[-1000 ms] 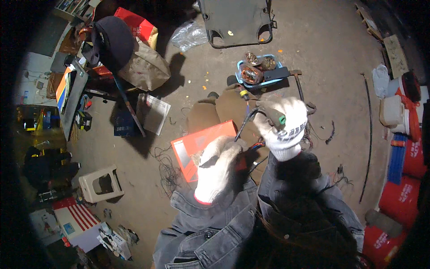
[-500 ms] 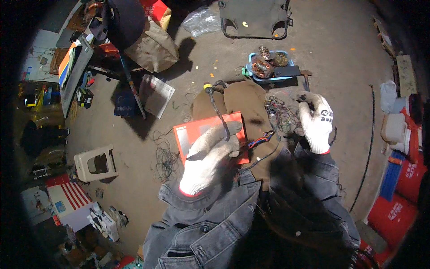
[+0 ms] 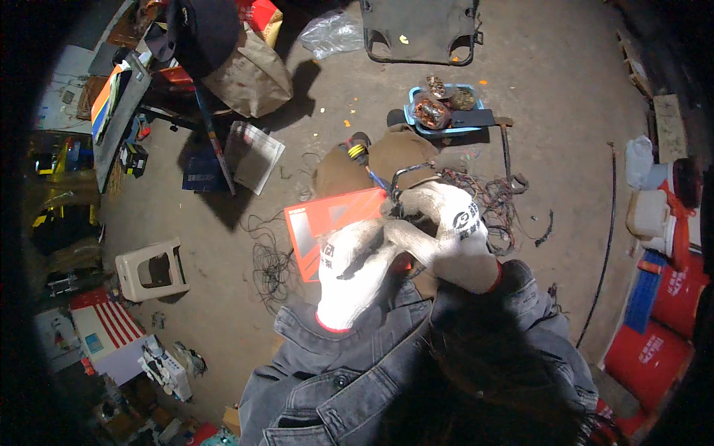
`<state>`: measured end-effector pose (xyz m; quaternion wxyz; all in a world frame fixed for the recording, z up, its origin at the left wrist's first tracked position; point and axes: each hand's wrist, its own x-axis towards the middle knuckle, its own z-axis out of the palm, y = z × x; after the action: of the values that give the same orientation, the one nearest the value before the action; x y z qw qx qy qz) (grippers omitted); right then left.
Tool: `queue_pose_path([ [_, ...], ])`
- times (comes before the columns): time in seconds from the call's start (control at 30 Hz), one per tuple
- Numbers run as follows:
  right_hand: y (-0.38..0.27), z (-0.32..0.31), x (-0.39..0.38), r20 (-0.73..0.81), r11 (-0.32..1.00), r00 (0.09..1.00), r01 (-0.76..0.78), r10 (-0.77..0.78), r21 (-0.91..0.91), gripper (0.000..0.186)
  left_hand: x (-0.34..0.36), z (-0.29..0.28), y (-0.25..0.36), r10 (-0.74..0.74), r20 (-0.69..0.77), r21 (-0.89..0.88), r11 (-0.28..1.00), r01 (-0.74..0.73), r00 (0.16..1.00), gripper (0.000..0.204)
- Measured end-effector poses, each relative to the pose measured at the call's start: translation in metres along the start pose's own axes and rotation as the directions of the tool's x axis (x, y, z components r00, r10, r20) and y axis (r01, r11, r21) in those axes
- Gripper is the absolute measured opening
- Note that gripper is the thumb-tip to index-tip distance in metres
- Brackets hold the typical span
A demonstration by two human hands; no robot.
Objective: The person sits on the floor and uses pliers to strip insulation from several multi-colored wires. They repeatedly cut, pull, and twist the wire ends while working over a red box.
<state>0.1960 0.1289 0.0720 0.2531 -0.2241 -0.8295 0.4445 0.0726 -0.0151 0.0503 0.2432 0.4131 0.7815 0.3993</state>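
Observation:
Both my hands wear white knit gloves and meet over my lap. My left hand is closed on a black-wrapped wire bundle, and an end with yellow bands sticks up beyond it. Close against it, my right hand has its fingers closed on the same bundle. The fingertips partly hide each other and the bundle's middle. Beneath the left hand, a flat orange-red box lies tilted across my brown-trousered legs.
Tangled coloured wires lie right of my legs, thin dark wires to the left. Ahead stands a blue tray with bags of metal bits; a hammer is beside it. A beige stool stands left, red containers right.
My right hand has come left from above the wire pile to the bundle and closed on it. The bundle's yellow-banded end has shifted slightly and new black-wrapped ends show between the hands.

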Motion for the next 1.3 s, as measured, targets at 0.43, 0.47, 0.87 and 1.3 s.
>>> queue_pose_path([
  [0.43,0.037,0.001,-0.014,-0.13,0.95,0.978,0.121,-0.164,-0.288,0.017,0.008,-0.006,0.005,-0.071,0.115,-0.262,0.96,0.1,0.991,0.015],
  [0.47,0.039,0.001,-0.016,-0.127,0.96,0.98,0.118,-0.154,-0.253,0.016,0.008,-0.006,0.005,-0.131,0.106,-0.328,0.931,0.159,0.986,0.015],
  [0.87,0.018,0.012,-0.013,0.038,0.945,0.951,-0.308,0.306,0.108,0.013,0.018,-0.005,0.007,-0.201,0.107,-0.581,0.782,0.225,0.974,0.017],
  [1.3,0.035,0.012,-0.02,0.266,0.566,0.806,-0.569,0.529,0.597,0.02,0.018,-0.003,0.013,-0.331,0.073,-0.713,0.643,0.281,0.941,0.009],
])
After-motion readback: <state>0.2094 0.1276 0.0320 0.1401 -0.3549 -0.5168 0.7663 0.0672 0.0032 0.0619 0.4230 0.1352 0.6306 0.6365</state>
